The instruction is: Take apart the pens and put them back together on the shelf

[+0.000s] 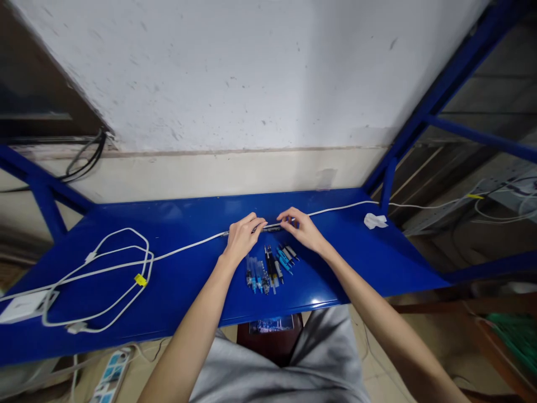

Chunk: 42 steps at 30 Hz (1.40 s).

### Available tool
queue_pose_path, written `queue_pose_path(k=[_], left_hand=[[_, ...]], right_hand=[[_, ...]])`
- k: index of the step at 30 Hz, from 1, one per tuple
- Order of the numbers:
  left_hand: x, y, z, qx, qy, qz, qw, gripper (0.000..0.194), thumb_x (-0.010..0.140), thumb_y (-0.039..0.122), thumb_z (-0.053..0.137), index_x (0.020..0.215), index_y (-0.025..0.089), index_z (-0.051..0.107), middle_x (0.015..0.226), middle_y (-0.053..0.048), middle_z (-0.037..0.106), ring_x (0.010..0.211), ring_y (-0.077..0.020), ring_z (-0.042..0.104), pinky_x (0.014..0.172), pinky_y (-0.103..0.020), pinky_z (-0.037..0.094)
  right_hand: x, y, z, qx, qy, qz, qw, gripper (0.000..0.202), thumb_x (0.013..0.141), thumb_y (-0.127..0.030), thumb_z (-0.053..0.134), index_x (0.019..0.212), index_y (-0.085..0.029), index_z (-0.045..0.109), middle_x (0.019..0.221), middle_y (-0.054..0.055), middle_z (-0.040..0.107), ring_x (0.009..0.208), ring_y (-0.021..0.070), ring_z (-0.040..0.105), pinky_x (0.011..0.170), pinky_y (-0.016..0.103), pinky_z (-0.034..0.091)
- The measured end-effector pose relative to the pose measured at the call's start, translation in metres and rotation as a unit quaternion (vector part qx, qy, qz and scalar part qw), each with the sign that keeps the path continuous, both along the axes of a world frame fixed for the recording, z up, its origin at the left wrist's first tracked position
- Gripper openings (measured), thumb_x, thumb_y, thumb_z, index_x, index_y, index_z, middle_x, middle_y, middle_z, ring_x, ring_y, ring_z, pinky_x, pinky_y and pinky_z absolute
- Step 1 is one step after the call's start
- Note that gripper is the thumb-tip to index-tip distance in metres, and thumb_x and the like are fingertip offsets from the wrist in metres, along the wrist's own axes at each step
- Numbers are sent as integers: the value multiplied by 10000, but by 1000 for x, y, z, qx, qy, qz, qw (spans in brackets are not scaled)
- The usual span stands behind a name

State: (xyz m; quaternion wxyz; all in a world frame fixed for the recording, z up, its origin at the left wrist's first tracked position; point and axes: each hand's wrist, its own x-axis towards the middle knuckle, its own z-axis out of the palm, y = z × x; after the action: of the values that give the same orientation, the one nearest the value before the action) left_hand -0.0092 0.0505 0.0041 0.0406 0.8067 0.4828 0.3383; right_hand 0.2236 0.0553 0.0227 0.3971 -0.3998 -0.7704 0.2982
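Observation:
Near the back of the blue table, my left hand (244, 234) rests with its thumb and fingers pinched together; whatever is between them is too small to make out. Across a short gap, my right hand (302, 228) is curled over the white cable (191, 244), its thumb and index finger apart and nothing visible between them. Dark, slim pen-like pieces (272, 228) lie along the cable between both hands, partly covered by the fingers. Closer to me, rows of pen parts are spread out: clear and blue tubes (257, 274), black and grey barrels (272, 266), and blue and grey pieces (286, 256).
The blue table (335, 274) stands against a wall, with blue frame posts (388, 184) at its sides. On the left lie a looped white cable with a yellow tag (140, 279) and a white box (26, 306). Crumpled white tissue (375, 221) sits at the right; a power strip (111, 376) is below.

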Motion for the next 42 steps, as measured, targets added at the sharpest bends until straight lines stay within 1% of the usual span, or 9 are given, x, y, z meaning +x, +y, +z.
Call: queue_pose_path(k=[3, 7, 13, 16, 20, 24, 28, 33, 42], left_hand=[[-1, 2, -1, -5, 2, 10, 1000, 326, 1063, 387, 450, 1042, 241, 740, 963, -21, 715, 860, -145, 696, 713, -235, 447], [1, 4, -4, -31, 13, -6, 999, 287, 1058, 338, 454, 1083, 262, 730, 1042, -21, 758, 962, -176, 717, 759, -248, 464], [3, 2, -3, -51, 28, -6, 998, 204, 1041, 327, 484, 1090, 285, 678, 986, -6, 770, 882, -202, 720, 705, -271, 446], [2, 3, -1, -52, 31, -12, 998, 167, 1034, 292, 488, 1028, 266, 653, 969, -9, 737, 867, -194, 699, 693, -268, 433], [2, 4, -2, -50, 29, -10, 998, 156, 1027, 263, 480, 963, 240, 621, 1038, -26, 659, 803, -170, 655, 683, -271, 437], [7, 0, -1, -46, -2, -18, 999, 141, 1024, 240, 478, 952, 233, 599, 1052, -22, 611, 800, -149, 635, 702, -263, 452], [15, -6, 3, -41, 0, -45, 998, 155, 1037, 255, 464, 956, 234, 595, 1044, -12, 605, 776, -134, 622, 680, -258, 441], [15, -9, 5, -37, -8, -36, 999, 161, 1030, 253, 481, 956, 232, 623, 1053, -10, 621, 754, -122, 616, 651, -250, 425], [13, -8, 4, -14, -22, -19, 999, 244, 1045, 327, 466, 1008, 232, 687, 1061, -33, 651, 801, -140, 638, 706, -255, 462]], right_hand=[[19, -19, 9, -34, -96, 148, 984, 394, 920, -457, 711, 1248, -239, 690, 1254, 104, 653, 1162, 255, 586, 1027, 401, 447], [38, -36, 9, -96, -149, 202, 963, 744, 811, -486, 819, 1476, -314, 534, 1514, 107, 518, 1388, 303, 466, 1171, 475, 355], [40, -25, 15, -88, -153, 200, 964, 580, 778, -470, 851, 1300, -269, 697, 1323, 111, 656, 1195, 274, 607, 1061, 442, 461], [21, -5, 21, -98, -42, 169, 980, 465, 816, -527, 799, 1174, -235, 749, 1199, 100, 693, 1021, 227, 664, 907, 368, 527], [-24, 18, 8, -98, 257, 11, 961, 607, 978, -705, 425, 961, -187, 741, 887, 74, 714, 737, 166, 652, 722, 306, 534], [-46, 19, -14, -101, 259, -109, 954, 716, 955, -757, 403, 588, -178, 607, 491, 14, 524, 432, 110, 448, 461, 254, 358], [-38, 13, -21, -143, 270, -83, 948, 640, 919, -718, 547, 601, -169, 625, 419, -43, 395, 363, 75, 316, 395, 239, 255], [-38, 12, -23, -211, 338, -14, 917, 480, 850, -631, 709, 829, -152, 706, 544, -2, 604, 441, 116, 543, 416, 226, 408], [-38, 10, -25, -223, 341, 3, 913, 417, 803, -575, 774, 867, -186, 639, 614, -18, 635, 522, 119, 590, 428, 203, 452]])
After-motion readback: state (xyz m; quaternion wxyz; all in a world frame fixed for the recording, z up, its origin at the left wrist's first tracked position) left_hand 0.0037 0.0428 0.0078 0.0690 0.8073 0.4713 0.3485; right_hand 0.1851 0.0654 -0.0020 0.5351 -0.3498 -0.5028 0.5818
